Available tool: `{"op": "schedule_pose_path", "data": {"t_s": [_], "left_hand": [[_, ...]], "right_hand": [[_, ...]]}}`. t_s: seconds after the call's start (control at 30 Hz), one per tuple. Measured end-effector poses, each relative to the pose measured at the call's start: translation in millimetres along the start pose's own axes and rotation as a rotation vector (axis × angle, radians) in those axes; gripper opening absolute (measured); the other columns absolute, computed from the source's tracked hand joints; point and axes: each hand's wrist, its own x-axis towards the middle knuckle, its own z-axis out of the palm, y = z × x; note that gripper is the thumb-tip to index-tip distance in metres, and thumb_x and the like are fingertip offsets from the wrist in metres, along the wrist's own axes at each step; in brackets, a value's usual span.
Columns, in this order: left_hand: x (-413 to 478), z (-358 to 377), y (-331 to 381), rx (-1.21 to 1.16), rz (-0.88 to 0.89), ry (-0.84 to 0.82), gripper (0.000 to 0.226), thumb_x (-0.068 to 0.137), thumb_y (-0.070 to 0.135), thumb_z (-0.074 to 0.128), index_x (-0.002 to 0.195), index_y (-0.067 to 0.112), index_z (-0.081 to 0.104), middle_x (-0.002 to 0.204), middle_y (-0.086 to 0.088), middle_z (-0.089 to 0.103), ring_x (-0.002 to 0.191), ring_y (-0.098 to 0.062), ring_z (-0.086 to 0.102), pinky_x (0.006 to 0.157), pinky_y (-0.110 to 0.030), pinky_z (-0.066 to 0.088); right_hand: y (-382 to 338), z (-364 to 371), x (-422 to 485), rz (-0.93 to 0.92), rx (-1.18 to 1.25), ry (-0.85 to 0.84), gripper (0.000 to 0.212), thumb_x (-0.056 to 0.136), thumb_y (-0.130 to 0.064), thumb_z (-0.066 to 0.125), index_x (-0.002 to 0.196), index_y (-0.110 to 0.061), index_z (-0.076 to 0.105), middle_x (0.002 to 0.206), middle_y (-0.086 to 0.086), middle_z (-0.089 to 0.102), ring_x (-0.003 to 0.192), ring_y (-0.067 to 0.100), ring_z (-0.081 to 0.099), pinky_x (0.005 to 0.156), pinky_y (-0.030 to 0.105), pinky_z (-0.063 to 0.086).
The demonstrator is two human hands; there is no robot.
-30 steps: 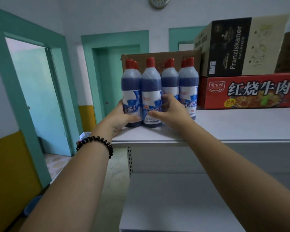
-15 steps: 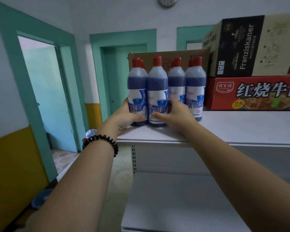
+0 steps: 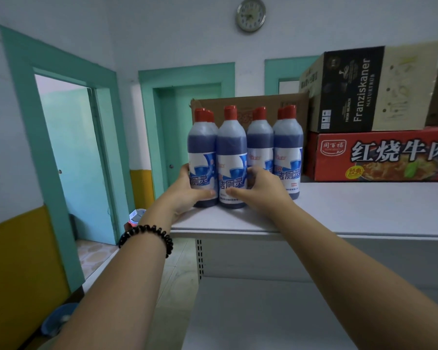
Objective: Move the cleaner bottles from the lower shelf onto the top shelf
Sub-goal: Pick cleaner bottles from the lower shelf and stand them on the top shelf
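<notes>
cleaner bottles (image 3: 232,157) upright in a tight group on the top shelf (image 3: 339,210), near its left front corner, touching one another. clear plastic, filled almost to the neck with dark blue liquid, closed with red caps, white and blue labels to the front. exact number hard to tell, some hidden behind others. left hand (image 3: 185,190) wrapped round the leftmost front one, thumb across its label. right hand (image 3: 261,188) curled round the front one next to it, fingers pushed in between neighbours, thumb low on the label. black bracelet (image 3: 147,236) on the left wrist. behind the group a brown box (image 3: 250,102), contents not visible. to the right a red box (image 3: 379,155) lying closed on the same shelf, with a black box (image 3: 352,89) stacked on top, also closed. lower shelf (image 3: 276,311) below, white. round clock (image 3: 250,14) high on the wall.
</notes>
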Motion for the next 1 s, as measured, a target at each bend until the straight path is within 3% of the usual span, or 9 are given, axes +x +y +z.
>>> {"op": "schedule_pose_path", "data": {"t_s": [0.27,0.5,0.7,1.0], "left_hand": [[1.7,0.0,-2.1,-0.015,-0.005,-0.007,0.08,0.079,0.003,0.081,0.143,0.023,0.037,0.119,0.008,0.062,0.106,-0.008,0.06,0.107,-0.044,0.045],[4.3,-1.3,-4.1,-0.031,-0.025,-0.02,0.078,0.079,0.001,0.08,0.141,0.024,0.039,0.125,0.003,0.062,0.114,-0.017,0.06,0.11,-0.049,0.044],[4.1,-0.4,-2.2,-0.062,-0.023,-0.036,0.074,0.081,-0.003,0.077,0.139,0.024,0.038,0.114,0.009,0.062,0.105,-0.009,0.06,0.101,-0.039,0.046],[3.1,0.0,-2.0,-0.095,-0.029,-0.036,0.072,0.08,-0.008,0.075,0.132,0.025,0.038,0.115,0.003,0.062,0.106,-0.013,0.06,0.105,-0.044,0.046]], "right_hand": [[0.2,2.7,1.9,0.016,-0.043,0.018,0.064,0.077,-0.044,0.082,0.129,-0.018,0.055,0.119,-0.004,0.069,0.104,0.014,0.065,0.092,0.036,0.056],[0.7,2.1,0.6,0.012,-0.069,0.036,0.064,0.075,-0.046,0.083,0.127,-0.019,0.056,0.116,-0.005,0.069,0.1,0.012,0.065,0.089,0.033,0.056],[-0.9,0.6,-1.5,0.004,-0.063,0.057,0.063,0.074,-0.044,0.084,0.125,-0.017,0.058,0.113,-0.004,0.07,0.099,0.013,0.065,0.089,0.033,0.056],[-3.8,-0.7,-2.5,0.016,-0.047,0.039,0.064,0.076,-0.042,0.084,0.128,-0.016,0.055,0.119,-0.002,0.068,0.102,0.012,0.064,0.088,0.029,0.055]]}}
